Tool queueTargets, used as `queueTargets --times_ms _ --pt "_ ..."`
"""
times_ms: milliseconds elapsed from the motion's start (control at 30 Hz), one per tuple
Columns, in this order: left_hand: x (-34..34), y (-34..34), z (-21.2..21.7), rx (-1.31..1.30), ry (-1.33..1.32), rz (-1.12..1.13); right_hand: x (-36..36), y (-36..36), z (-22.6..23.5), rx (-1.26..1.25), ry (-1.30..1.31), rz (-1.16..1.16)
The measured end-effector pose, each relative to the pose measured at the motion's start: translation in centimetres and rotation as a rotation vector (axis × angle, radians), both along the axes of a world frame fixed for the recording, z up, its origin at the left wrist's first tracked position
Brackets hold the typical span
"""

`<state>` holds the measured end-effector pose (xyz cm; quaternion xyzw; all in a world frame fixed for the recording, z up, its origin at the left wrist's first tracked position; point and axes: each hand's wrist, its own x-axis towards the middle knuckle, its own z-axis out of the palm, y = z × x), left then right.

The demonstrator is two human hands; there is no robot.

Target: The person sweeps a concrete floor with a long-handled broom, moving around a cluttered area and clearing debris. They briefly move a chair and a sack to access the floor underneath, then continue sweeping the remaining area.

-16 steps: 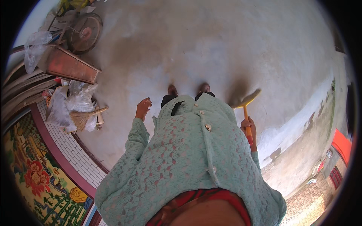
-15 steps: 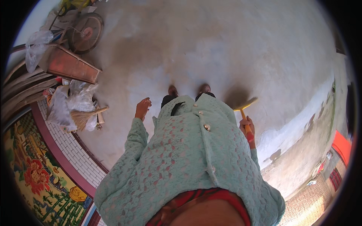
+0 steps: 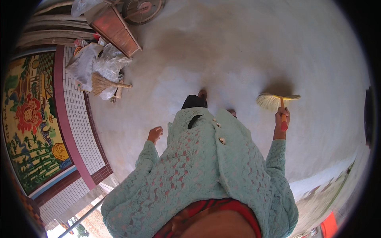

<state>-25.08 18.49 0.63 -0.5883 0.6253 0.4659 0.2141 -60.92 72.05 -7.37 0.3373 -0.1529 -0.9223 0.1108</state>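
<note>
In my right hand (image 3: 282, 114) is a short broom (image 3: 271, 102) with a fan of pale bristles, a yellow edge and an orange handle tipped in red. My fingers are wrapped round its handle, and the bristle end points away from me, casting a shadow. My left hand (image 3: 155, 134) hangs at my left side with loosely bent fingers and holds nothing that I can see. Both forearms are in pale green knitted sleeves. Past the coat's hem, my dark shoes (image 3: 203, 94) show on the grey floor (image 3: 222, 47), one ahead of the other.
At the far left stand a rusty metal cart (image 3: 115, 29) and a wheel (image 3: 145, 8). Clear plastic bags (image 3: 111, 61) and a straw whisk broom (image 3: 104, 83) lie against a white brick wall (image 3: 81, 115). A colourful mural (image 3: 33, 119) is beside it. Something red (image 3: 328, 225) shows at lower right.
My view has turned and moved forward, so the cart and bags sit higher in it. The broom has swung outward to the right, showing more bristles. One foot has stepped ahead.
</note>
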Motion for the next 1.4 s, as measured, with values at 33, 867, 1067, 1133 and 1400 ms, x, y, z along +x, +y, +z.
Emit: queueTargets --times_ms 33,867,1067,1133,1400 --pt "2.4 0.0 -1.1 0.051 -0.014 0.047 -1.6 -1.1 1.0 0.027 0.053 0.023" --pt "-28.3 -6.9 -1.5 -0.05 0.42 0.093 -16.0 -24.5 3.1 -0.157 -0.131 0.837" --pt "-17.2 -0.4 -2.0 -0.049 0.1 0.366 -23.4 -14.3 1.8 -0.016 -0.088 0.8" --pt "-15.0 3.0 -1.6 0.085 -0.147 0.343 -25.9 -12.0 3.5 0.046 -0.08 0.75" --pt "-17.1 9.3 -1.8 0.179 -0.053 0.471 -29.9 -16.2 10.5 0.085 0.027 0.815"
